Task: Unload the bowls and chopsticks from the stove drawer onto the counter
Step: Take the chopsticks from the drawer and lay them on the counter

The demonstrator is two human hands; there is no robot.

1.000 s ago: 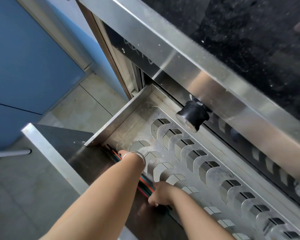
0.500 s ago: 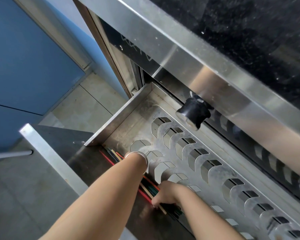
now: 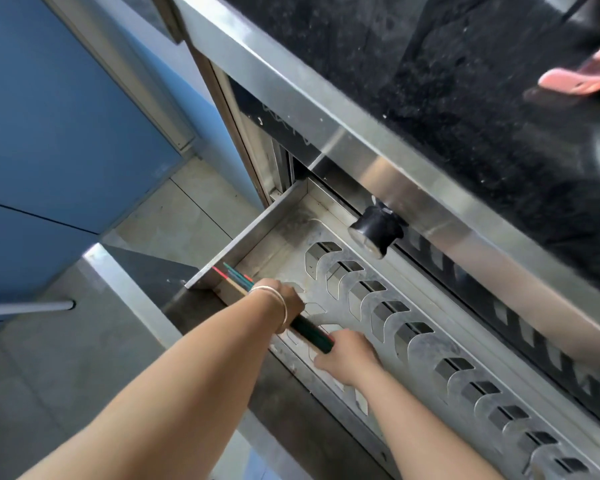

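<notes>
The steel stove drawer (image 3: pixel 250 233) is pulled out below the black counter (image 3: pixel 430 81). A bundle of coloured chopsticks (image 3: pixel 312 332), red, green and wooden, is lifted above the drawer's near-left part. My left hand (image 3: pixel 286 301), with bangles on the wrist, is closed around the middle of the bundle. My right hand (image 3: pixel 347 355) grips its near end. The far tips of the chopsticks (image 3: pixel 234 273) stick out past my left wrist. No bowls are visible in the drawer.
A slotted metal rack (image 3: pixel 413 344) covers the drawer floor. A black stove knob (image 3: pixel 376 230) juts out above the drawer's back. A pink object (image 3: pixel 582 77) lies on the counter at far right. Blue cabinet doors (image 3: pixel 49 133) and a tiled floor are to the left.
The chopsticks have been gathered from the drawer's front gap and raised. Both hands moved up and toward the rack, closing on the bundle.
</notes>
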